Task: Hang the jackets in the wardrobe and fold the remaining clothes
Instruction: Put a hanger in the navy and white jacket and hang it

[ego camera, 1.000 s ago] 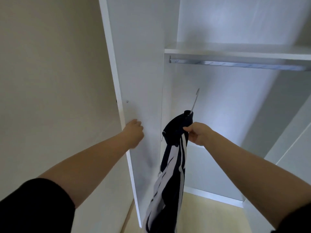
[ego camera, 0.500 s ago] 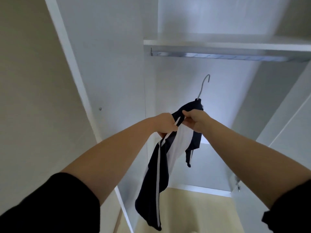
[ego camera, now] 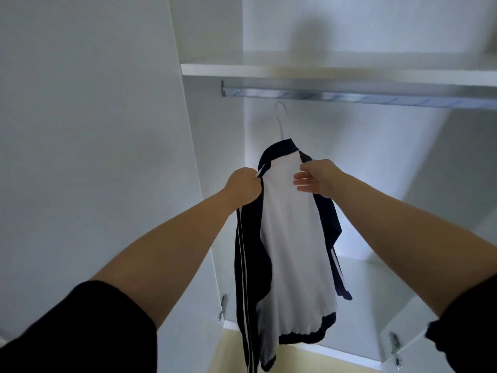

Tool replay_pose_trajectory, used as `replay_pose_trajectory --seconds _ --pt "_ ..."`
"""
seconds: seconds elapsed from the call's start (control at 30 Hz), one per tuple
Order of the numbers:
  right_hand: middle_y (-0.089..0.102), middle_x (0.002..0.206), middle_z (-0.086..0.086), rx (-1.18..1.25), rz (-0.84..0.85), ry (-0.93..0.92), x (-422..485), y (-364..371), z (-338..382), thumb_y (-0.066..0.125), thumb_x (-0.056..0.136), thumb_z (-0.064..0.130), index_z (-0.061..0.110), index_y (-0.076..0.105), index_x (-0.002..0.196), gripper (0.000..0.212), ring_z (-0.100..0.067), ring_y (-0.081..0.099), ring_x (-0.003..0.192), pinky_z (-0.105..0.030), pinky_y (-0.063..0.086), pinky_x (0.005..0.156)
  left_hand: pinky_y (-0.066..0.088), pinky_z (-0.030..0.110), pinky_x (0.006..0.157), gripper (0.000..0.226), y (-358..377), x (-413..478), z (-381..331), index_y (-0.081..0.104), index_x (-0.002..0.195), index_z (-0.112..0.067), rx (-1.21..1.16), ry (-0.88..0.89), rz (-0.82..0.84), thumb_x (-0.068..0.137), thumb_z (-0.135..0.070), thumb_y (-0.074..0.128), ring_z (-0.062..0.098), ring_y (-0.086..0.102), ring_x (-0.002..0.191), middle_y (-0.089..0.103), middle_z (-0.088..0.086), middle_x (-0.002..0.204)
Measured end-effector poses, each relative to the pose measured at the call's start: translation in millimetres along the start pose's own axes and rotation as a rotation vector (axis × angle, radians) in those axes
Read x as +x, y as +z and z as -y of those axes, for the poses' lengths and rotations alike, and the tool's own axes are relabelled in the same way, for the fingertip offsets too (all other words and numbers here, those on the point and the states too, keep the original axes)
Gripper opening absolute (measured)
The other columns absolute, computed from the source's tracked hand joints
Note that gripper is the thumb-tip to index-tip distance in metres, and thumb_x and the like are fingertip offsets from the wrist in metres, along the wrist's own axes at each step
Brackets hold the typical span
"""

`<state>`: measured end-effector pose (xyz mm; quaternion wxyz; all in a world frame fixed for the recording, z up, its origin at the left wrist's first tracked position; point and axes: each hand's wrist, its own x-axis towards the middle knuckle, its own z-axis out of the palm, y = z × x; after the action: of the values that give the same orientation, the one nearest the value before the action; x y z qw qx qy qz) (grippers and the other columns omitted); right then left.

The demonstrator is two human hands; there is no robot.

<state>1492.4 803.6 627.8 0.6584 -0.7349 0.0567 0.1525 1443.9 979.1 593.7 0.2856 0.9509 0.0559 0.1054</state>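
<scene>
Wardrobe interior: flat white panels, smooth and square-edged. A shelf crosses the top; just under its front edge a ribbed metal rail runs off to the right of the view. The jacket hangs in the left part of the opening, near the left side wall but apart from it, with open room behind and to its right. Soft cloth: white body, dark navy collar, sleeves and gathered hem, white stripes down the left sleeve. A thin wire hanger rises from the collar, its curved tip just below the rail; the view is blurred, so I cannot tell whether they touch. Left hand is clenched around the left shoulder edge. Right hand pinches the right shoulder between thumb and forefinger, other fingers straight. Metal hinges sit low on both sides; pale yellow floor below.
</scene>
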Motion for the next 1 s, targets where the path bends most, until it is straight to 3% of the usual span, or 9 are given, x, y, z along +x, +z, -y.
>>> replay_pose_trajectory --seconds 0.17,0.27,0.37,0.47,0.57,0.63,0.77,0.9,1.0 --pt "0.059 0.081 -0.014 -0.033 0.047 -0.009 43.2 19.1 7.2 0.046 0.096 0.004 -0.002 0.052 0.112 0.019 -0.026 0.061 0.074 -0.038 0.054 0.073 0.031 0.012 0.044 0.041 -8.2 46.3 11.3 0.029 0.056 -0.014 -0.085 -0.042 -0.130 0.095 -0.007 0.038 0.009 0.032 0.054 0.035 0.000 0.059" --pt "0.059 0.080 -0.013 -0.068 0.094 0.004 64.9 44.3 7.1 0.045 0.096 0.003 -0.004 0.053 0.112 0.020 -0.023 0.060 0.069 -0.036 0.054 0.064 0.029 0.025 0.052 0.041 -10.1 79.0 20.3 0.030 0.056 -0.013 -0.143 -0.074 -0.172 0.096 -0.007 0.039 0.011 0.035 0.056 0.036 0.000 0.061" --pt "0.058 0.081 -0.013 -0.062 0.090 -0.008 87.3 61.1 18.0 0.045 0.096 0.003 -0.005 0.053 0.115 0.022 -0.022 0.060 0.068 -0.033 0.054 0.060 0.031 0.024 0.052 0.038 -13.1 112.7 25.8 0.035 0.058 -0.012 -0.150 -0.086 -0.198 0.096 -0.007 0.039 0.020 0.045 0.069 0.040 0.000 0.063" --pt "0.059 0.082 -0.012 -0.045 0.035 -0.008 109.9 66.9 35.7 0.045 0.096 0.003 -0.005 0.051 0.119 0.025 -0.020 0.060 0.067 -0.032 0.055 0.060 0.041 0.028 0.070 0.026 -17.1 145.1 28.5 0.059 0.084 0.001 -0.163 -0.124 -0.162 0.096 -0.011 0.039 0.033 0.057 0.090 0.061 0.016 0.089" --pt "0.061 0.084 -0.013 -0.080 -0.031 -0.007 130.3 63.8 53.7 0.043 0.096 0.003 -0.004 0.052 0.122 0.028 -0.021 0.062 0.069 -0.035 0.057 0.073 0.039 0.031 0.076 0.030 -16.9 169.5 36.8 0.059 0.108 0.007 -0.150 -0.191 -0.109 0.097 -0.011 0.039 0.038 0.057 0.104 0.062 0.025 0.111" --pt "0.060 0.081 -0.012 -0.103 -0.069 0.007 140.2 58.9 61.8 0.044 0.097 0.003 -0.003 0.055 0.118 0.025 -0.019 0.060 0.065 -0.033 0.055 0.070 0.039 0.031 0.079 0.029 -10.9 177.2 45.2 0.056 0.113 0.007 -0.115 -0.220 -0.089 0.097 -0.010 0.038 0.037 0.056 0.107 0.059 0.024 0.116" --pt "0.061 0.093 -0.013 -0.170 -0.095 0.023 149.7 48.5 62.3 0.045 0.098 0.005 -0.002 0.055 0.117 0.023 -0.017 0.059 0.067 -0.028 0.053 0.060 0.036 0.027 0.072 0.022 6.8 177.7 64.7 0.053 0.108 0.004 -0.109 -0.297 -0.087 0.097 -0.008 0.038 0.031 0.056 0.096 0.058 0.021 0.112" --pt "0.061 0.094 -0.016 -0.264 -0.091 -0.004 150.7 39.3 47.1 0.044 0.097 0.004 -0.003 0.057 0.117 0.025 -0.017 0.058 0.064 -0.028 0.051 0.059 0.033 0.024 0.059 0.017 15.9 174.6 79.8 0.051 0.083 -0.003 -0.107 -0.355 -0.075 0.095 -0.006 0.039 0.032 0.053 0.084 0.054 0.013 0.082" --pt "0.063 0.092 -0.015 -0.378 -0.068 -0.077 146.7 32.3 32.6 0.041 0.094 -0.001 0.001 0.059 0.118 0.030 -0.022 0.061 0.071 -0.032 0.054 0.065 0.037 0.030 0.070 0.024 17.8 169.0 78.1 0.056 0.104 0.000 -0.028 -0.365 -0.088 0.098 -0.014 0.039 0.034 0.057 0.097 0.061 0.016 0.102"
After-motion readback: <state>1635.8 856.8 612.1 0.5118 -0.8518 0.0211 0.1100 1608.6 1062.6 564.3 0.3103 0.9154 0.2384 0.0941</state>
